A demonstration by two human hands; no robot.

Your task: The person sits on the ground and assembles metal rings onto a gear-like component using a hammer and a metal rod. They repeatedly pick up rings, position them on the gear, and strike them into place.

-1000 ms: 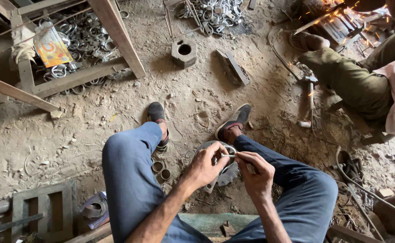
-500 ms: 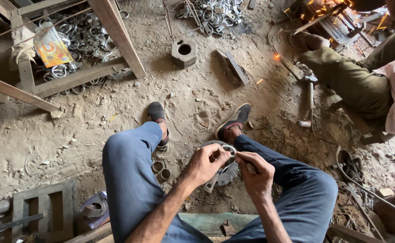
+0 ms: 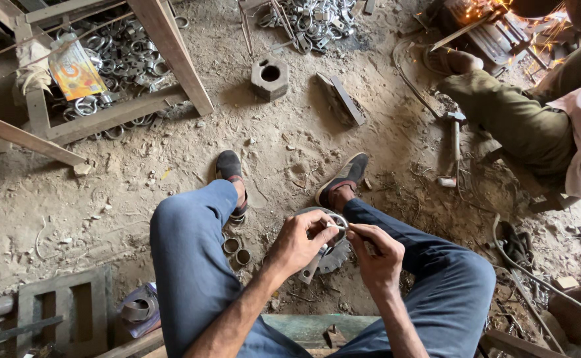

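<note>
A small metal ring (image 3: 337,221) sits between the person's two hands, held up over the lap and above the gap between the knees. The left hand (image 3: 302,244) pinches the ring's near edge between thumb and fingers, and the right hand (image 3: 378,254) has its fingertips closed on a thin piece at the ring's right side; whether that piece is a wire, a pin or part of the ring itself is too small to tell. Judging from this, the ring is in the middle of being fitted or adjusted by hand: it has been picked up and gripped on both sides, but it has not been set down with any finished pieces. Directly below the hands a toothed metal disc (image 3: 335,255) lies on the dirt floor, partly hidden by them, and a flat metal bar (image 3: 311,266) pokes out from under the left hand. Just left of that, two short metal sleeves (image 3: 236,250) stand by the left shoe. Further out, a heap of similar rings (image 3: 115,63) lies under a wooden frame (image 3: 171,50) at upper left and another pile of metal parts (image 3: 307,20) lies at the top, which suggests many pieces are handled here. At upper right another person (image 3: 535,113) sits working where sparks (image 3: 482,10) fly.
</note>
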